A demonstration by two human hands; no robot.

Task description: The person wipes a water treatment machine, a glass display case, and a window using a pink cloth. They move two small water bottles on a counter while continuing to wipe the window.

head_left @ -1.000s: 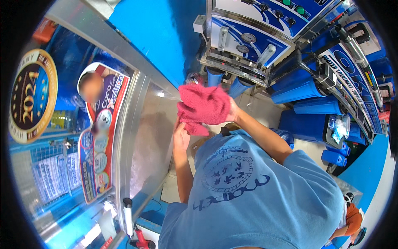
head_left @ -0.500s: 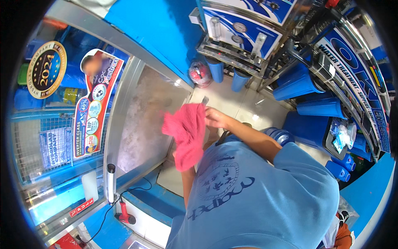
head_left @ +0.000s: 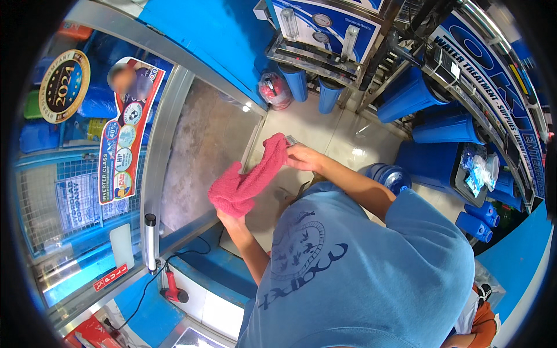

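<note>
A pink textured cloth (head_left: 246, 188) stretches diagonally between my hands. My left hand (head_left: 231, 219) grips its bunched lower end, with the fingers largely under the fabric. Higher and to the right, my right hand (head_left: 303, 156) has its fingers closed on the cloth's upper end; a small grey thing (head_left: 290, 139) shows just beside it, too little to make out. Both arms come out from my blue T-shirt (head_left: 360, 272). Left of the cloth is a metal-framed glass door (head_left: 154, 174) with round and long stickers on it.
Blue filter housings (head_left: 415, 93) hang on metal racks at right, above a blue bin (head_left: 423, 165) with plastic bags, a water jug (head_left: 389, 180) and jerrycans. A red bagged object (head_left: 272, 93) is on the tiled floor. A corded red tool (head_left: 174, 293) lies lower left. Someone in orange (head_left: 481, 325) shows lower right.
The cloth went from a bundle held up at the centre to a stretched strip; my left hand moved down and left, my right slightly left. The view shifted, showing more floor.
</note>
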